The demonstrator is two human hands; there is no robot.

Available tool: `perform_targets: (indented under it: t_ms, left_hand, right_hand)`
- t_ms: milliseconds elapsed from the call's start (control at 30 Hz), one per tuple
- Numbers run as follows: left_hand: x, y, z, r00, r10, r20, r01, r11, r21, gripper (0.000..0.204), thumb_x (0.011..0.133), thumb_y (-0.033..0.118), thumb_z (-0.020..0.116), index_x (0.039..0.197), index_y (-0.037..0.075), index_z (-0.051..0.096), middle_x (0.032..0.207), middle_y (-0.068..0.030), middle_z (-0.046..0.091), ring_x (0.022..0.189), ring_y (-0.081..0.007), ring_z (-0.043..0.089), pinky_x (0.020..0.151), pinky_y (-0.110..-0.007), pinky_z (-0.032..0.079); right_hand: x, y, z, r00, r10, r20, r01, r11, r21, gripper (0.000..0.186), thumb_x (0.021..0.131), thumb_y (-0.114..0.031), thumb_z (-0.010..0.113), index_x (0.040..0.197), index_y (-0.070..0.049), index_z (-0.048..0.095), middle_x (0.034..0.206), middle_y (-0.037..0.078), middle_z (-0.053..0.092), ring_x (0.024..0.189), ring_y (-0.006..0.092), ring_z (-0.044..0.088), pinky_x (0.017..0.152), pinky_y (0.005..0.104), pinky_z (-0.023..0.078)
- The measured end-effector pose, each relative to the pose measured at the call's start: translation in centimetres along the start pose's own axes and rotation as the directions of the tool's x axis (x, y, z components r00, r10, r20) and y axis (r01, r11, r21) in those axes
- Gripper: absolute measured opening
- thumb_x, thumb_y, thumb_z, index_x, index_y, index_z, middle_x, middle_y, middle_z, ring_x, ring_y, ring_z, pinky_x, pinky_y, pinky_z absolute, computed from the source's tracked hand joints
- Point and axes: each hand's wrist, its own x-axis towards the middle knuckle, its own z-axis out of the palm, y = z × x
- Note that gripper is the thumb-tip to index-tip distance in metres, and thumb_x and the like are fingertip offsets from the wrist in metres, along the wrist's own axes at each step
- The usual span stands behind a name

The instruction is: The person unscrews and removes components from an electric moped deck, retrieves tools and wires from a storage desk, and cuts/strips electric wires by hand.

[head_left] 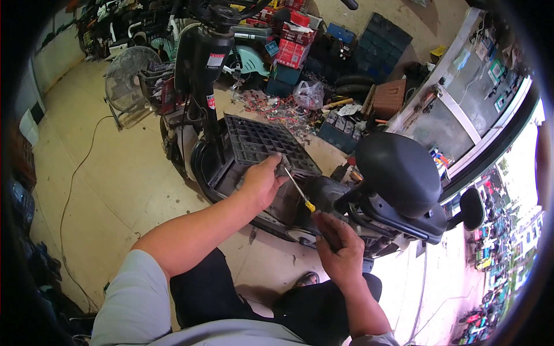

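My left hand (262,180) sits at the middle of the frame, fingers curled over the near edge of the black plastic grid panel (262,144), thumb underneath, so it pinches that edge and holds the panel tipped up off the scooter's footboard (222,170). My right hand (337,248), lower and to the right, is closed around the handle of a screwdriver (300,193); only the yellow collar and the thin steel shaft show, the shaft slanting up and left toward the corner of the panel just beside my left fingers.

I judge that I am at the fastening at that corner: one hand steadies or lifts the panel while the tip works under its edge. The tip itself is hidden behind the panel edge, so I cannot tell whether it sits in a screw or pries at a clip. The next move calls for keeping the shaft in line and the panel steady, since a thin tip can slip on hard plastic.

The panel is matte black, moulded in a lattice of small square cells, rigid and light-looking. The scooter body around it is glossy black, curved. To the right, the seat (401,173) is a smooth rounded black pad tipped up on its hinge. The steering column (202,63) rises at upper centre. Behind it, cardboard boxes (294,43), a clear plastic bag (309,93) and loose bits of scrap lie on the pale concrete floor (115,173), and a wire-caged fan (130,78) stands at upper left.
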Motion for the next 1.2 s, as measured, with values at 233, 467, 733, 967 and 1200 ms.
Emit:
perform_targets:
  t_ms: [233,467,733,967,1200]
  left_hand:
    - [0.1,0.0,-0.3,0.999,-0.017,-0.029,0.017,1.0,0.002,0.016,0.104,0.016,0.06,0.106,0.001,0.065,0.103,-0.0104,0.07,0.093,-0.0243,0.07,0.09,-0.045,0.062]
    - [-0.5,0.2,0.3,0.999,-0.019,-0.028,0.018,1.0,-0.019,0.016,0.104,0.016,0.061,0.103,0.001,0.066,0.1,-0.0093,0.07,0.091,-0.0233,0.07,0.09,-0.045,0.062]
    - [0.1,-0.7,-0.4,1.0,-0.023,-0.022,0.023,1.0,0.016,0.015,0.104,0.018,0.06,0.104,0.004,0.067,0.099,-0.0077,0.071,0.092,-0.0212,0.069,0.091,-0.044,0.061]
    - [0.2,-2.8,0.5,0.999,-0.015,-0.046,0.021,0.992,0.125,0.018,0.105,0.02,0.06,0.108,0.005,0.069,0.103,-0.0059,0.072,0.094,-0.0195,0.068,0.09,-0.04,0.06]
    - [-0.6,-3.9,1.2,0.998,0.026,-0.062,-0.015,0.985,0.172,0.02,0.105,0.019,0.06,0.11,0.002,0.069,0.107,-0.006,0.071,0.097,-0.0181,0.067,0.091,-0.039,0.06]
  right_hand:
    - [0.0,-0.2,0.6,1.0,0.029,-0.005,-0.027,0.987,0.158,0.045,0.086,0.015,0.061,0.13,0.005,0.06,0.13,0.015,0.069,0.125,0.0221,0.066,0.106,0.0314,0.051]
    - [-0.3,0.3,0.6,0.998,0.054,-0.015,-0.05,0.98,0.194,0.045,0.086,0.015,0.063,0.129,0.003,0.062,0.129,0.015,0.07,0.123,0.0215,0.067,0.105,0.0307,0.052]
    - [0.0,-1.0,-0.2,0.995,-0.067,0.067,0.073,0.994,-0.081,0.046,0.087,0.015,0.06,0.131,0.003,0.06,0.133,0.014,0.069,0.124,0.0213,0.066,0.104,0.0316,0.052]
    - [-1.2,2.2,0.5,1.0,-0.017,-0.022,0.014,0.994,-0.11,0.047,0.084,0.004,0.073,0.13,-0.002,0.062,0.114,0.014,0.072,0.107,0.0271,0.072,0.091,0.0338,0.056]
    - [0.2,2.3,-1.7,0.673,0.532,0.513,-0.7,0.234,0.675,0.03,0.105,-0.022,0.06,0.129,-0.004,0.06,0.102,0.007,0.066,0.065,0.0093,0.047,0.053,0.0189,0.034]
